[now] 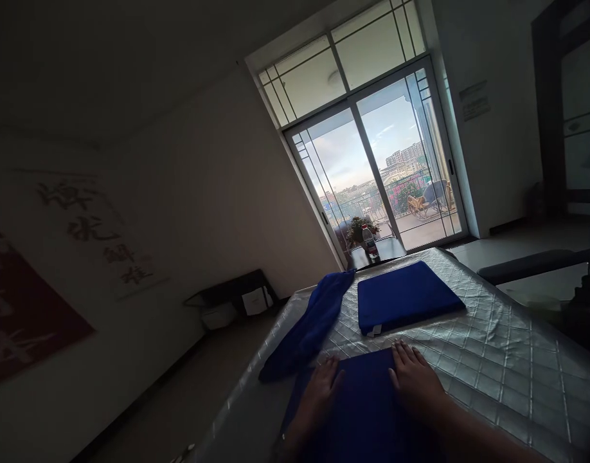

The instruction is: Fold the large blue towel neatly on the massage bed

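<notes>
A flat dark-blue piece of fabric [362, 399] lies directly before me; I cannot tell whether it is a folded cloth or a cushion cover. My left hand [320, 391] rests palm down on its left side, with the fingers stretched out. On its right edge lies my right hand [415, 375], also open and flat. Beyond them sits a neat blue square [411, 292] with a small white tag at its near corner. To the left of that, a rumpled blue cloth [312, 325] stretches along the table edge. The near end of the fabric under my hands is dark.
A quilted silvery cover [497, 341] spreads over the table. Past its far end, a bottle [369, 241] and a potted plant [358, 229] stand on a small dark table. A dark bench [531, 262] is at the right, and a black bag-like item [241, 292] sits by the left wall.
</notes>
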A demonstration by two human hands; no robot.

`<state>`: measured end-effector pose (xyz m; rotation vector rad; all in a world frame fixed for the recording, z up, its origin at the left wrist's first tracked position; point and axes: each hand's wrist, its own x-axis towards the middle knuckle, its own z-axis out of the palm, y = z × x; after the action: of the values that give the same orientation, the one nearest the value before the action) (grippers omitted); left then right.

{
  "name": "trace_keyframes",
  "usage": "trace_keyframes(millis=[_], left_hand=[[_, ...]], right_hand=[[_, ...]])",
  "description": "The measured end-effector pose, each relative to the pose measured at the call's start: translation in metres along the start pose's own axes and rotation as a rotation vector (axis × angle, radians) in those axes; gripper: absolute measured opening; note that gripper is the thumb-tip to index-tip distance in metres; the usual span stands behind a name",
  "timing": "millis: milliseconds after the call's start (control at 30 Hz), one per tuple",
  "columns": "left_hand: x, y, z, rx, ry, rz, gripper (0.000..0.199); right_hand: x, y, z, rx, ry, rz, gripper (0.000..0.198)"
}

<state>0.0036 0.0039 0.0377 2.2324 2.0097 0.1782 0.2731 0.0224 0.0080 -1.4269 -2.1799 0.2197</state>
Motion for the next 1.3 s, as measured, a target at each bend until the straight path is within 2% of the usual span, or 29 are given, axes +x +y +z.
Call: trace_keyframes(millis=[100,200,433,733,967,1067,1167,1300], left_hand=[[-0.005,-0.032,-0.011,-0.028,0.019,-0.108,0.072],[-0.009,-0.048,-0.018,-0.058,0.012,-0.174,0.072],[-0.013,-0.050,-0.025,-0.101,0.020,-0.151,0.079],[-0.001,-0.078,-0.005,-0.083,0.035,-0.145,0.075],[0.004,-0.093,-0.003,-0.121,-0.019,-0.166,0.076],[0.005,-0.100,0.001,-0.146,0.007,-0.160,0.077],[0.004,-0.103,0.004,-0.164,0.039,-0.152,0.075],[0.004,-0.100,0.004,-0.163,0.029,-0.151,0.077]], right_hand=[[0.000,-0.001,-0.001,-0.007,-0.009,-0.002,0.060],[0.001,-0.004,-0.002,-0.014,-0.036,0.000,0.063],[0.006,-0.008,0.001,-0.057,-0.112,0.060,0.065],[0.015,-0.002,0.017,-0.201,-0.133,0.089,0.067],[0.017,0.008,0.023,-0.232,-0.133,0.059,0.064],[0.015,0.015,0.026,-0.234,-0.137,0.047,0.065],[0.014,0.014,0.023,-0.228,-0.159,0.050,0.065],[0.017,0.000,0.012,-0.215,-0.210,0.113,0.063]])
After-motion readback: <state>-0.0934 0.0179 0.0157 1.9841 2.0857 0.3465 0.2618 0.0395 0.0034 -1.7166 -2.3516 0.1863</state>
